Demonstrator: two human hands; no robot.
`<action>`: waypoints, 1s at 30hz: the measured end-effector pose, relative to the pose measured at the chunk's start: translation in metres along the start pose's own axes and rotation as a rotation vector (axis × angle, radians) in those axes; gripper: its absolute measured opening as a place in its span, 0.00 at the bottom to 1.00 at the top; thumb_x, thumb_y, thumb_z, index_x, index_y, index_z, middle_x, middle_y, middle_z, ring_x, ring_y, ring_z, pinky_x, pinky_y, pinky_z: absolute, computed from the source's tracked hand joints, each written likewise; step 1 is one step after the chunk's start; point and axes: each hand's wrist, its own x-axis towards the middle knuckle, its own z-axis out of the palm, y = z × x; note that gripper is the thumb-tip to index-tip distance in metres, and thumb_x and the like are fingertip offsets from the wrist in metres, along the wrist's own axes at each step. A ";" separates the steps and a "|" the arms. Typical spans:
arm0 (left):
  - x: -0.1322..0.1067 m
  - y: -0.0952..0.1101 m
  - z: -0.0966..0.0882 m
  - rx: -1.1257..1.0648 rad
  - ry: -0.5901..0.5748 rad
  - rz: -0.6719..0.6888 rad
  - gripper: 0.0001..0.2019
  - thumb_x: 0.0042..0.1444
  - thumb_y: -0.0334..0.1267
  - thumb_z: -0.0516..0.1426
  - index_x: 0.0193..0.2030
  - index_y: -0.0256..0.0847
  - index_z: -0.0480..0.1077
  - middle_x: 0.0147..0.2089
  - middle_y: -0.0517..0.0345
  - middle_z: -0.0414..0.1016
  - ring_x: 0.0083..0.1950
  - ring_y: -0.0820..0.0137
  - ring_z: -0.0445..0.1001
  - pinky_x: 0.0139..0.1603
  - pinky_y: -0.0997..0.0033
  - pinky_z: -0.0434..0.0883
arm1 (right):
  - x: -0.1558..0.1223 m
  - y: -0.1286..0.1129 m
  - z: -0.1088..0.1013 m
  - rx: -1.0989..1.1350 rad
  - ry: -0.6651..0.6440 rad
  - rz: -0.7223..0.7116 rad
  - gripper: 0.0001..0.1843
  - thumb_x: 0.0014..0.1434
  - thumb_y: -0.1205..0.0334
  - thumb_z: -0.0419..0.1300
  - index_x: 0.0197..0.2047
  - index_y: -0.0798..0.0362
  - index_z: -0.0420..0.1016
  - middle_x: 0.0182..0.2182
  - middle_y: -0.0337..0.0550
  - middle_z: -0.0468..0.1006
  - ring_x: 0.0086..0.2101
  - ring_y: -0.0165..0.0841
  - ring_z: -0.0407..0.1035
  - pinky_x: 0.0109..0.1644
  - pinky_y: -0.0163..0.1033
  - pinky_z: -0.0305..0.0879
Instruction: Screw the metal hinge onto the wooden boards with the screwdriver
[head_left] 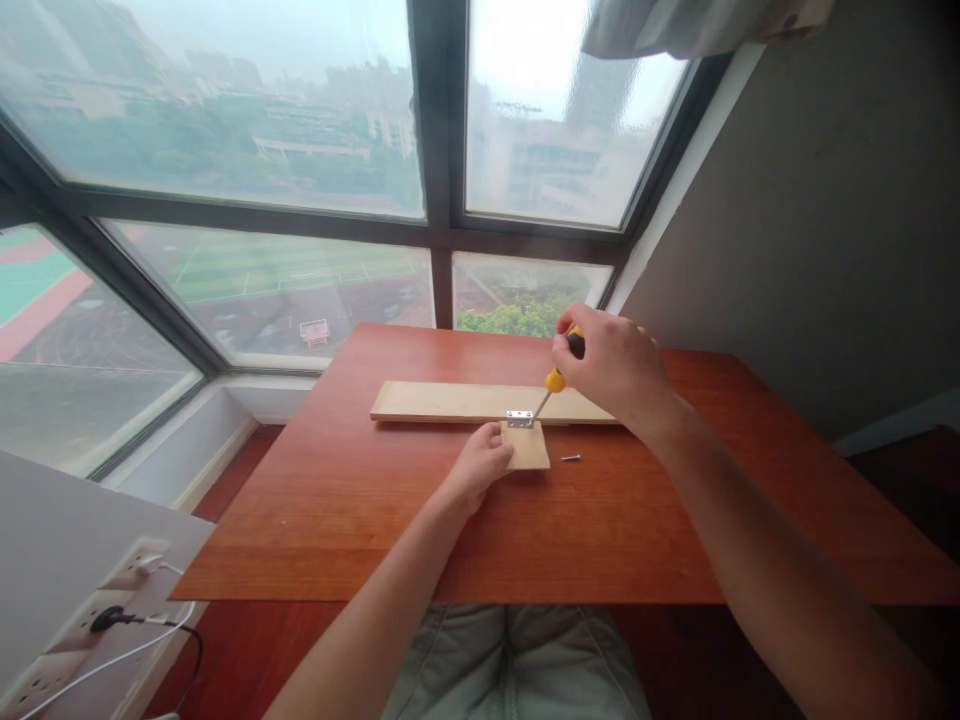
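My left hand grips the left edge of a small square wooden board, thumb on top. A silver metal hinge lies along the board's far edge, where it meets a long wooden plank. In my right hand is a screwdriver with a yellow and black handle, fingers closed around its top. Its shaft slants down to the left, and the tip is at the hinge's right end. A loose screw rests on the table just right of the small board.
The reddish-brown wooden table reaches to large windows at the back. A grey wall stands at the right. At the lower left, cables run from plugs in wall sockets, beside the table's left corner.
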 end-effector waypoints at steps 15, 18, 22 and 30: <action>-0.003 0.003 0.002 -0.009 0.012 -0.009 0.15 0.50 0.23 0.58 0.45 0.35 0.67 0.41 0.48 0.80 0.34 0.72 0.78 0.36 0.74 0.73 | -0.002 0.001 0.001 0.098 -0.039 -0.043 0.19 0.53 0.62 0.55 0.49 0.45 0.69 0.44 0.41 0.78 0.34 0.37 0.71 0.30 0.39 0.55; -0.002 0.002 0.001 -0.006 0.007 -0.007 0.15 0.50 0.23 0.58 0.46 0.34 0.67 0.41 0.47 0.79 0.35 0.71 0.78 0.36 0.74 0.73 | -0.002 0.001 0.000 0.056 -0.039 -0.034 0.14 0.57 0.55 0.55 0.47 0.45 0.70 0.39 0.42 0.79 0.32 0.39 0.71 0.30 0.40 0.54; 0.000 0.001 0.000 0.001 0.004 -0.007 0.15 0.50 0.23 0.58 0.46 0.35 0.67 0.42 0.46 0.79 0.36 0.70 0.79 0.37 0.74 0.74 | -0.001 0.001 0.001 0.021 -0.039 -0.013 0.13 0.60 0.50 0.53 0.43 0.45 0.71 0.32 0.42 0.79 0.31 0.40 0.71 0.30 0.41 0.52; 0.000 0.000 0.001 0.010 0.007 -0.006 0.15 0.50 0.23 0.57 0.46 0.35 0.66 0.41 0.47 0.80 0.38 0.68 0.80 0.39 0.72 0.74 | -0.001 0.002 -0.003 0.104 -0.079 -0.084 0.13 0.57 0.52 0.55 0.45 0.44 0.71 0.37 0.39 0.79 0.31 0.36 0.69 0.30 0.39 0.52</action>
